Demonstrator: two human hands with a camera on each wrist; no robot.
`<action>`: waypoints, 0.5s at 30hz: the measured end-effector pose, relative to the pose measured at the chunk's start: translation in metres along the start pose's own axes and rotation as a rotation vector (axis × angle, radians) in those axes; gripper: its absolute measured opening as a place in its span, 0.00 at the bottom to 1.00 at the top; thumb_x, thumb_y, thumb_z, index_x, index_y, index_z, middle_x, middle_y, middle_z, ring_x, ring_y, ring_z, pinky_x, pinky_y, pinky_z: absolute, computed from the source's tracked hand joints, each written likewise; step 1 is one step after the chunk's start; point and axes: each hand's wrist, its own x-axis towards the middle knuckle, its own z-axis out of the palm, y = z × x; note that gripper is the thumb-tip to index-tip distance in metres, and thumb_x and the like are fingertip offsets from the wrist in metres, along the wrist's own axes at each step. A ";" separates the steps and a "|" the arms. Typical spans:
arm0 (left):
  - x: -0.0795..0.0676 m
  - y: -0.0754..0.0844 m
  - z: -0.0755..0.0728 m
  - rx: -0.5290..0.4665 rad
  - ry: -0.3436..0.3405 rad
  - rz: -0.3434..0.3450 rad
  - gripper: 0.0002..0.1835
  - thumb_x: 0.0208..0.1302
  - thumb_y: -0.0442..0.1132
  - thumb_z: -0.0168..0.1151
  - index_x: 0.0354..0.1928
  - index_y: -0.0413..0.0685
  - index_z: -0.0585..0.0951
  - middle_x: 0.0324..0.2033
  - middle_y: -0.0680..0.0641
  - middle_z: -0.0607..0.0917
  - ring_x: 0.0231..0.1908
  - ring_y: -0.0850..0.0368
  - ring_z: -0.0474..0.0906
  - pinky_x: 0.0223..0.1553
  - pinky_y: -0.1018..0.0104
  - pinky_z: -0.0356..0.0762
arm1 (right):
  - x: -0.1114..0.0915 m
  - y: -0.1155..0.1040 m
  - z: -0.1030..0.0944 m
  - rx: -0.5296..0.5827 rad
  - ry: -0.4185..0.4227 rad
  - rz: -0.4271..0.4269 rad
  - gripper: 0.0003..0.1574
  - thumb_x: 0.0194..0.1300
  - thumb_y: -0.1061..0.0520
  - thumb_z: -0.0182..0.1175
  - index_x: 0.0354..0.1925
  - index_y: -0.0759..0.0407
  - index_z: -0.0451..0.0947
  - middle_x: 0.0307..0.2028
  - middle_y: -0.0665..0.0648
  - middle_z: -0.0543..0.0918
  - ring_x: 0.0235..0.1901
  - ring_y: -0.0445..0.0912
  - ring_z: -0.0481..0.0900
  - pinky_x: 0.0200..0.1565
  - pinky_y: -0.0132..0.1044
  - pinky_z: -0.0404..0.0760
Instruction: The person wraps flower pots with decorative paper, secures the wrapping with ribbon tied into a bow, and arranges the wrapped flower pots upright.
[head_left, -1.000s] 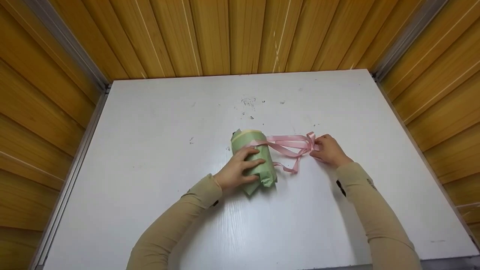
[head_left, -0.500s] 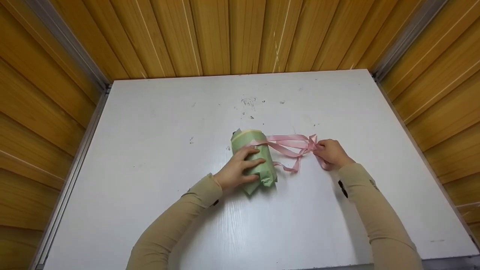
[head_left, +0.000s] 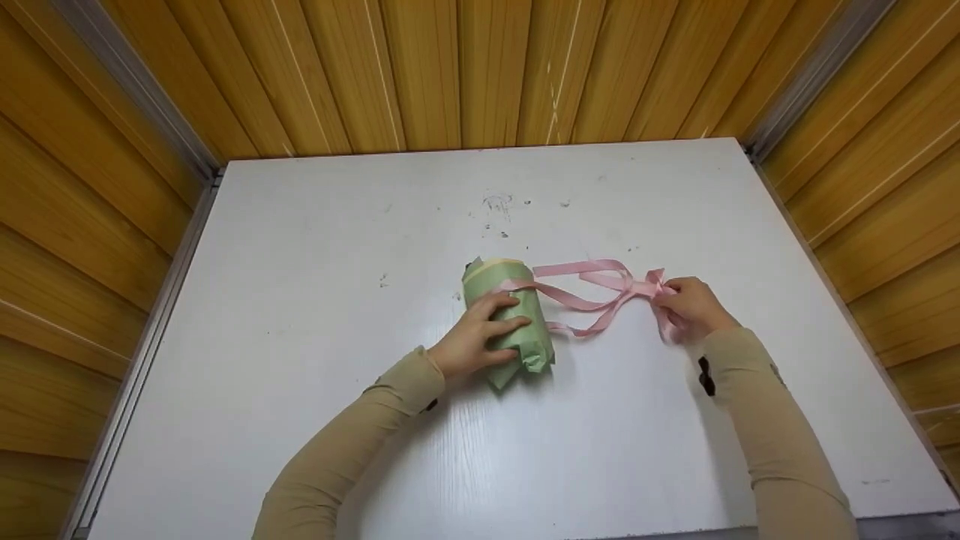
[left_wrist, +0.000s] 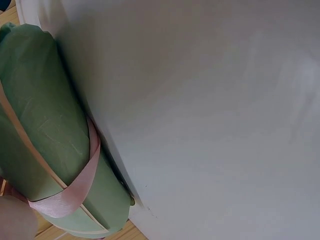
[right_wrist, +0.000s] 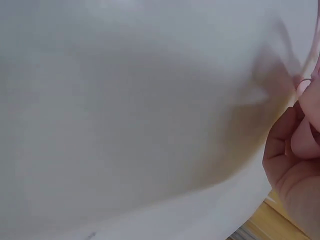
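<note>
The left hand (head_left: 476, 337) steadies a green bundle (head_left: 529, 307) while the right hand (head_left: 694, 304) holds out its pink ribbon (head_left: 643, 288).
Nearest me are two tan sleeves (head_left: 322, 450); past them, the left hand's fingers are spread and bent over the bundle, lying on its side on the white worktop (head_left: 360, 225), presumably so it can't roll or slide. Well off to its right, the other hand pinches the ribbon narrowly, right by the gathered part, perhaps for a firm hold, since the loops between look slack. The ribbon crosses the bundle towards its far end. Beyond stands the slatted yellow wall (head_left: 427, 75).
</note>
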 end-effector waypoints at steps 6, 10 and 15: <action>0.000 -0.001 0.002 0.006 0.024 0.022 0.26 0.60 0.44 0.66 0.60 0.48 0.76 0.63 0.39 0.65 0.67 0.43 0.56 0.69 0.52 0.55 | -0.005 0.007 -0.022 -0.004 -0.054 0.098 0.16 0.66 0.53 0.55 0.37 0.68 0.72 0.18 0.45 0.71 0.21 0.38 0.69 0.27 0.30 0.71; 0.000 -0.001 0.001 0.012 0.036 0.029 0.25 0.59 0.44 0.67 0.59 0.48 0.77 0.63 0.39 0.66 0.67 0.42 0.56 0.68 0.51 0.56 | -0.010 0.016 -0.036 0.057 -0.120 0.148 0.13 0.65 0.50 0.57 0.33 0.60 0.74 0.21 0.44 0.70 0.25 0.37 0.68 0.30 0.29 0.71; -0.001 0.001 0.000 0.027 0.020 0.014 0.26 0.60 0.45 0.66 0.61 0.49 0.76 0.63 0.40 0.65 0.68 0.43 0.55 0.69 0.52 0.54 | -0.020 0.029 -0.049 0.221 -0.130 0.142 0.13 0.69 0.50 0.52 0.41 0.57 0.77 0.29 0.41 0.73 0.33 0.38 0.69 0.38 0.28 0.72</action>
